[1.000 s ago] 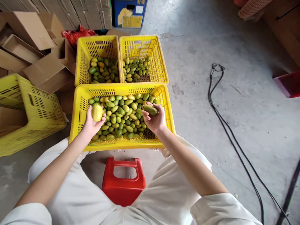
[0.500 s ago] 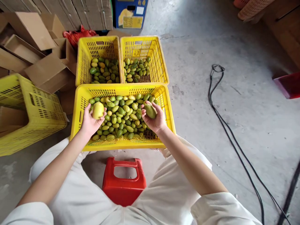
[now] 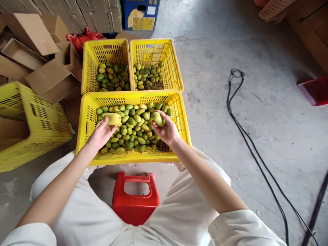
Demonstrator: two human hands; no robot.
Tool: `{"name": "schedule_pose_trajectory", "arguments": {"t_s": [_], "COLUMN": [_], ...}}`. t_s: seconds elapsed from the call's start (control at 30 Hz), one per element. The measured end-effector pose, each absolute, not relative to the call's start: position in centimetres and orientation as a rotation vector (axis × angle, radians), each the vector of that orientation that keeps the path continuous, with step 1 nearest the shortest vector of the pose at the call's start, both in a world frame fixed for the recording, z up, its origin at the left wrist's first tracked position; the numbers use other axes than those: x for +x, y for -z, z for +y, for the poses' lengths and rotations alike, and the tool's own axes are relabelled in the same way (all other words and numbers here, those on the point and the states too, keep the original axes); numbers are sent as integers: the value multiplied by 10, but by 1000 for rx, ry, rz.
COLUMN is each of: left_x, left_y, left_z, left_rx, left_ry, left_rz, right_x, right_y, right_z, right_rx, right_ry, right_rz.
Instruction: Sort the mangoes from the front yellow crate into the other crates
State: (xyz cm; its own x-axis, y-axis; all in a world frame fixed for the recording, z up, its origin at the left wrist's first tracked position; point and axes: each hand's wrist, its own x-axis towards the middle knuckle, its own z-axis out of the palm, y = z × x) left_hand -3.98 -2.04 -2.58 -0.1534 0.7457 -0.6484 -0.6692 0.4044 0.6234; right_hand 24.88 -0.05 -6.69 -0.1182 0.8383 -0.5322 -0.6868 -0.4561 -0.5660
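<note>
My left hand (image 3: 102, 132) is closed around a yellow mango (image 3: 113, 119), held lengthwise above the left part of the front yellow crate (image 3: 133, 158). Over the right part of that crate, my right hand (image 3: 167, 130) grips a green mango (image 3: 158, 119) between thumb and fingers. Below both hands lie many loose green and yellowish mangoes (image 3: 133, 131). Behind stand two more crates: the back left crate (image 3: 88, 68) and the back right crate (image 3: 176, 71), each with a layer of mangoes at the bottom.
A red plastic stool (image 3: 135, 205) sits between my legs. To the left are a tilted yellow crate (image 3: 46, 123) and a heap of cardboard boxes (image 3: 48, 75). A blue carton (image 3: 140, 13) stands at the back. Black cable (image 3: 246, 136) trails across the floor on the right.
The yellow mango has turned in my left hand from upright to lying sideways. In my right hand the green mango has also rotated, its end now facing inward. The crates stay put.
</note>
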Motion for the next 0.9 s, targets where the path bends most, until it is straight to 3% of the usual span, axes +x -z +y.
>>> {"name": "schedule_pose_trajectory", "arguments": {"t_s": [0.57, 0.9], "left_x": [-39, -54], "left_y": [12, 14], "left_z": [-16, -14], "left_rx": [-62, 24], "left_ry": [-1221, -1419], "left_rz": [1209, 1202], "right_x": [254, 255], "right_y": [67, 75], "right_z": [-3, 2], "right_rx": [-984, -1017], "right_ry": [-1812, -1806], "right_rz": [-98, -12]}}
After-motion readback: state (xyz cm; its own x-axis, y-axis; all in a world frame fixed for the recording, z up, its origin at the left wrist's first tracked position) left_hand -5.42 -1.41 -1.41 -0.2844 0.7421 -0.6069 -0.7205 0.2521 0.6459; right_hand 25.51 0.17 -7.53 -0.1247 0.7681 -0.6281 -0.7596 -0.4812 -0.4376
